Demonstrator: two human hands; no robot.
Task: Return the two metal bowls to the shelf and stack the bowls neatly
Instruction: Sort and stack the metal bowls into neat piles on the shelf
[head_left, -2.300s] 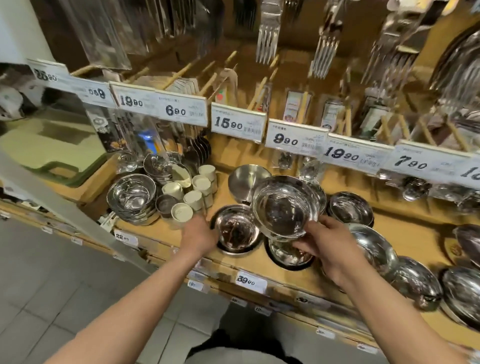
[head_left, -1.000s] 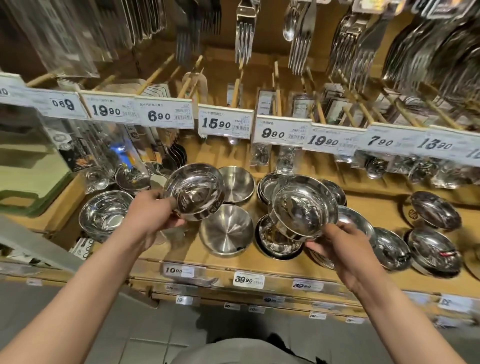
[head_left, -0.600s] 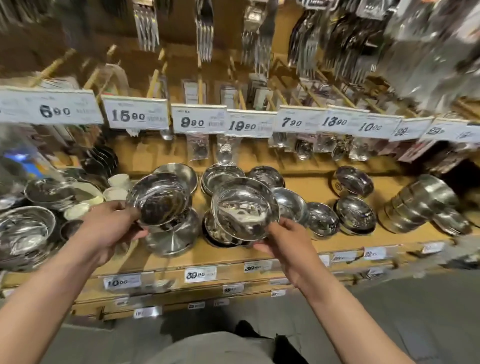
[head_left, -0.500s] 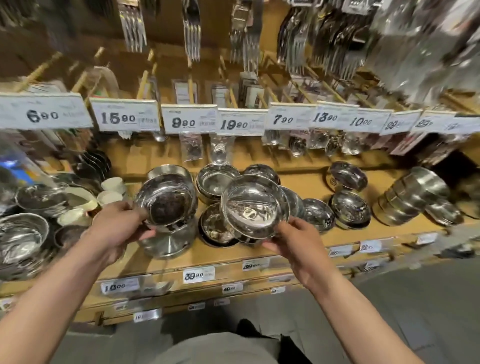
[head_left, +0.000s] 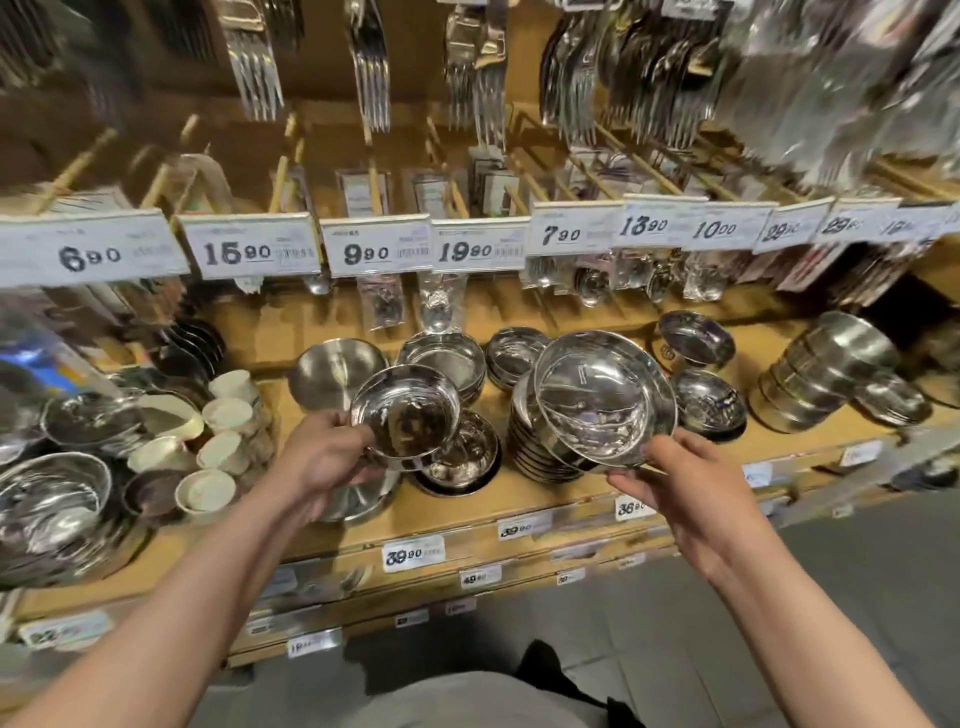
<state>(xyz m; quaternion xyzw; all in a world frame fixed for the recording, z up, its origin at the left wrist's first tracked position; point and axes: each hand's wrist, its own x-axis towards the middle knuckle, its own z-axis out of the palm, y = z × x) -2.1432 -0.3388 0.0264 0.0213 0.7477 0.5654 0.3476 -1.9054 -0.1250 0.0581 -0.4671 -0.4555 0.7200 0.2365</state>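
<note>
Wooden shop shelf (head_left: 571, 499), price tags above | my left hand (head_left: 322, 460) grips the small bowl (head_left: 405, 410) by its rim | my right hand (head_left: 696, 499) pinches the wide bowl (head_left: 605, 402), tilted toward me | matching stack (head_left: 535, 441) just behind (right hand nearer).

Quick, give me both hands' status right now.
Left hand: grips the smaller metal bowl by its rim.
Right hand: holds the larger metal bowl by its lower edge.

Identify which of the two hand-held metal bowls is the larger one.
The bowl in the right hand, the wide bowl tilted over the stacked bowls; the left hand holds a visibly smaller bowl.
</note>
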